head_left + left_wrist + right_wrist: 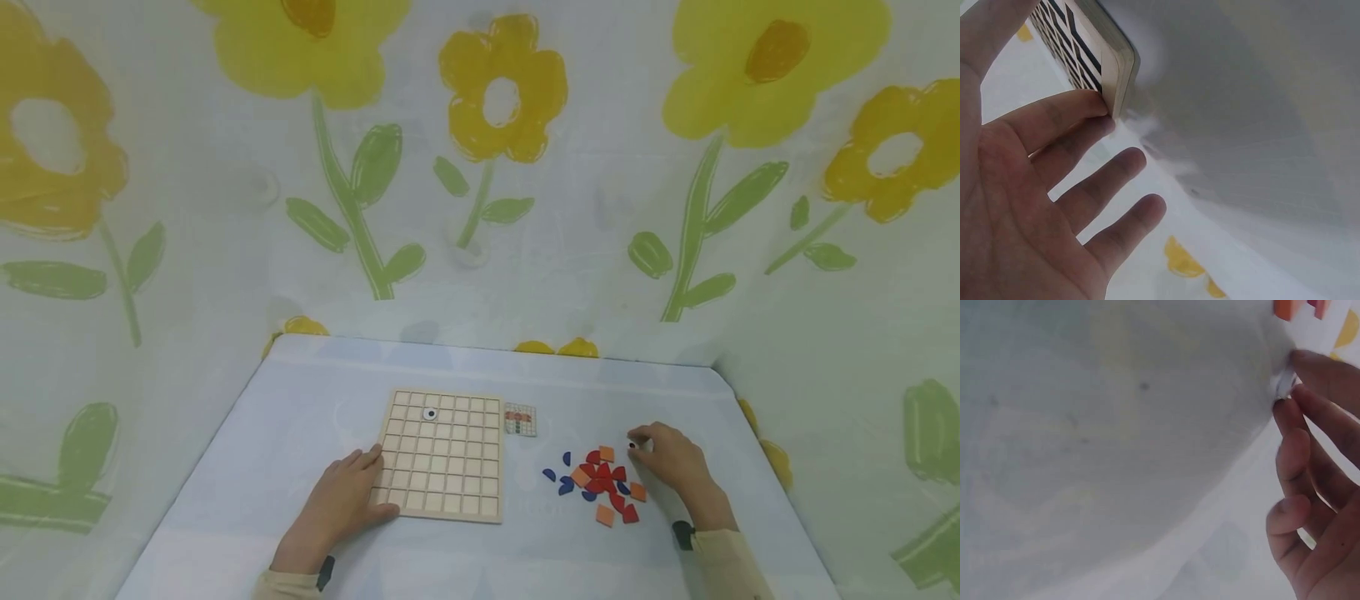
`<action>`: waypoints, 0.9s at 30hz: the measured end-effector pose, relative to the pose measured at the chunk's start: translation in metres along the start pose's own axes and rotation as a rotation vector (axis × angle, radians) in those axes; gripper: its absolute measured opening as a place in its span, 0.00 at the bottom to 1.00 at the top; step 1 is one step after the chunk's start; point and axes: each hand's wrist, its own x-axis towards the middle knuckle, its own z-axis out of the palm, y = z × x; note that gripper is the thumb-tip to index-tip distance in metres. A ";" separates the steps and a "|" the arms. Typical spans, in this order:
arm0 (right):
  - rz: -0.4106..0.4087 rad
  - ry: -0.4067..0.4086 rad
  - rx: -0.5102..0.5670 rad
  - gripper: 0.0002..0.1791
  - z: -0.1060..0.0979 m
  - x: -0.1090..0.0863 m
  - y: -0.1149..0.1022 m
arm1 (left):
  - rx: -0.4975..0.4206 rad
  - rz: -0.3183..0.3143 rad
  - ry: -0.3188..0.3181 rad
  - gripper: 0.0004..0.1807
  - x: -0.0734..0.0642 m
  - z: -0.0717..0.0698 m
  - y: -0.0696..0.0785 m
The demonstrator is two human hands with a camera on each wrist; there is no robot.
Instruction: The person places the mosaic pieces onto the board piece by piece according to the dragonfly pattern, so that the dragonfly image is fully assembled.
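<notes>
A wooden grid board (438,454) lies on the table, with a round white eye piece (430,413) in its upper part. At the board's near left corner rests my left hand (341,496), thumb along the near edge and fingers at the left side. The left wrist view shows those fingers (1125,161) loosely extended, the foremost touching the board's edge. My right hand (671,458) pinches a small white eye piece (1286,381) with a dark dot between thumb and fingertips, to the right of a pile of red pieces (600,479).
Orange squares (604,516) and blue half-rounds (550,475) lie mixed among the red pieces. Between board and pile, a small pattern card (521,419) sits close to the board's right edge. Flowered cloth walls (570,250) rise behind and beside the white table (555,554).
</notes>
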 end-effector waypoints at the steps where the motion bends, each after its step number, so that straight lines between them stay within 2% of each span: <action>1: -0.004 -0.007 0.000 0.19 -0.001 0.000 0.000 | -0.001 -0.001 0.000 0.50 0.000 0.000 0.000; 7: -0.018 -0.052 0.026 0.20 -0.002 -0.001 0.000 | 0.004 -0.012 -0.010 0.50 0.000 -0.003 0.001; 12: -0.055 -0.050 0.043 0.18 0.000 0.000 0.001 | -0.005 -0.010 -0.022 0.50 0.000 -0.006 0.002; 17: -0.069 -0.056 0.047 0.15 0.000 0.000 0.003 | -0.013 -0.014 -0.032 0.50 0.001 -0.003 0.001; 27: -0.071 -0.016 0.051 0.18 0.001 0.002 -0.002 | -0.005 -0.023 -0.030 0.50 0.003 -0.003 0.002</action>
